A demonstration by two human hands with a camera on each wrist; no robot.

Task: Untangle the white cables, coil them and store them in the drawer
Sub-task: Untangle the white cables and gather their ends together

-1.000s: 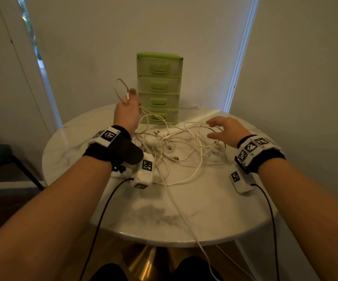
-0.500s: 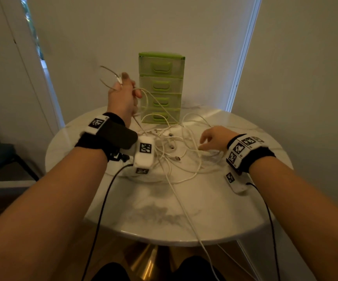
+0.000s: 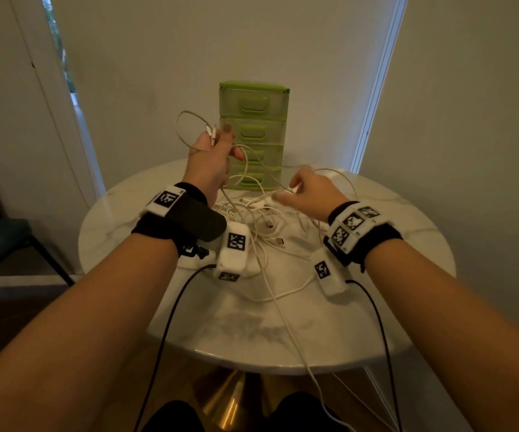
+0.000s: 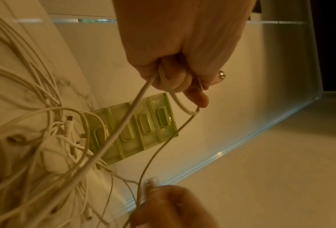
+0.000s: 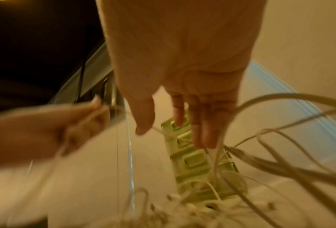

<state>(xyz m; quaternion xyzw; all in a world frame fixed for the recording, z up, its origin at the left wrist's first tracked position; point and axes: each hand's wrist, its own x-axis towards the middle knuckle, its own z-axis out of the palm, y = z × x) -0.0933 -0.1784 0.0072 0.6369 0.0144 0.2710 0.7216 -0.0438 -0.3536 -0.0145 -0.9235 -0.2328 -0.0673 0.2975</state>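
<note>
Right hand [image 3: 309, 194] newly raised, pinching thin white cable [image 3: 253, 157]

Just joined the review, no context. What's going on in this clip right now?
A person at a round marble table is sorting out a tangle of white cables. The left hand is raised and grips a loop of one cable, with a connector end sticking up past the fingers. The right hand, low over the pile, pinches another cable. Most cables are still knotted on the table. The green drawer unit behind has all four drawers closed, so nothing is stored yet.
</note>
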